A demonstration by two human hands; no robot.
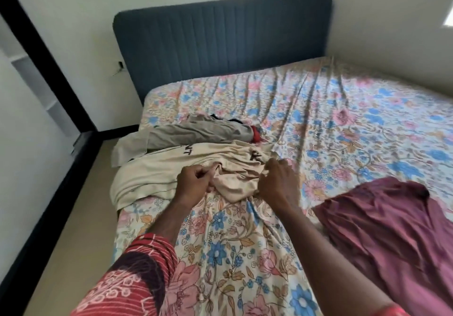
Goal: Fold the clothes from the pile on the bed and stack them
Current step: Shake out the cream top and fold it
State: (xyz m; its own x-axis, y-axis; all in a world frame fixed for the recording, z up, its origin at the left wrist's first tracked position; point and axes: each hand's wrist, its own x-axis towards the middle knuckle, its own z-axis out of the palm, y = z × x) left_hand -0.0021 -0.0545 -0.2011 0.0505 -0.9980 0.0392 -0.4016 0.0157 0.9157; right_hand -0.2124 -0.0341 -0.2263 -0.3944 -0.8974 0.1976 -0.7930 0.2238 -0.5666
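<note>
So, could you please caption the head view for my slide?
Both hands, left and right, grip a cream garment on a floral bed.

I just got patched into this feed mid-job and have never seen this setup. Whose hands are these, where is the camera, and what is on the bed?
There is no robot: a person wears one camera on the head, looking down at their own hands. The left hand and right hand both grip a crumpled cream garment on the flowered bedsheet. Behind it lies a grey-beige garment with something red peeking out. A maroon cloth lies at the right.
</note>
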